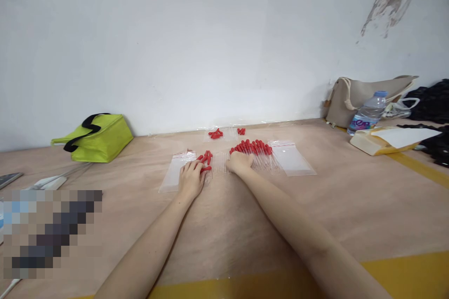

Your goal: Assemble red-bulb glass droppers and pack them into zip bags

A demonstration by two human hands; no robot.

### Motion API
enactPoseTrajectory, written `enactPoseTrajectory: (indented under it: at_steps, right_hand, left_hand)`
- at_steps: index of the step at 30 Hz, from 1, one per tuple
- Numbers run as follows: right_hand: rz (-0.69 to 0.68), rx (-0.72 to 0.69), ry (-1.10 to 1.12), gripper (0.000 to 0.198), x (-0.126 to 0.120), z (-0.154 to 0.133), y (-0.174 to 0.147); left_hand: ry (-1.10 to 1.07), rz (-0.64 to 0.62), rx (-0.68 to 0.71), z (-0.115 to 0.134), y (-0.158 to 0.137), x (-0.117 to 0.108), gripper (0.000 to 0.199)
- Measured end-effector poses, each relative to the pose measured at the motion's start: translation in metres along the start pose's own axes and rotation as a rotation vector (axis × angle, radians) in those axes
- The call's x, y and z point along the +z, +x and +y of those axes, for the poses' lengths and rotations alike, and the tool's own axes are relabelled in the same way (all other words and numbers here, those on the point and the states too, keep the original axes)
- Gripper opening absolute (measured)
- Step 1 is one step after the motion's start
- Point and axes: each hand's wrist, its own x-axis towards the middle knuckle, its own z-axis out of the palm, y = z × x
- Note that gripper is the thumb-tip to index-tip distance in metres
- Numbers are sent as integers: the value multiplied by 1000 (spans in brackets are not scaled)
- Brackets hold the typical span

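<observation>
My left hand [192, 178] rests on the table with curled fingers, and a red rubber bulb [206, 168] shows at its fingertips. A few more red bulbs [208, 157] lie just beyond them. Between my hands is a row of thin clear tubes [220, 161]. My right hand [240, 162] is closed at the right end of that row; its fingertips are turned away, so what they grip is hidden. Beside it lies a fanned row of droppers [259, 148], clear tubes with red bulbs on their far ends. Clear zip bags lie on the left [171, 173] and right [293, 159].
Near the wall lie more red bulbs [216, 134] and clear tubes [230, 134]. A lime-green bag [105, 142] stands at left. At right are a water bottle [368, 112], a beige bag [368, 91] and an open paper packet [365, 142]. A pixelated patch covers the lower left.
</observation>
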Motion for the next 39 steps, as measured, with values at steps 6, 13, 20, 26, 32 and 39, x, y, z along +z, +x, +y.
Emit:
enactPoseTrajectory:
  at_steps: [6, 13, 20, 26, 32, 39]
  right_hand:
    - [-56, 31, 32, 14, -4, -4, 9]
    - [71, -123, 136, 27, -18, 18, -15]
    - [151, -487, 284, 17, -27, 84, -54]
    - [339, -675, 276, 25, -13, 105, -80]
    - [325, -724, 249, 24, -7, 101, -92]
    - [318, -760, 221, 22, -6, 101, -94]
  left_hand:
    - [-104, 97, -6, 6, 1, -5, 9]
    - [-470, 184, -113, 13, 0, -1, 8]
    - [-946, -68, -219, 38, -4, 3, 33]
    - [-1073, -290, -264, 60, -10, -3, 35]
    - [-1146, -277, -266, 60, -18, -2, 20]
    - [-1017, -139, -206, 62, -19, -9, 6]
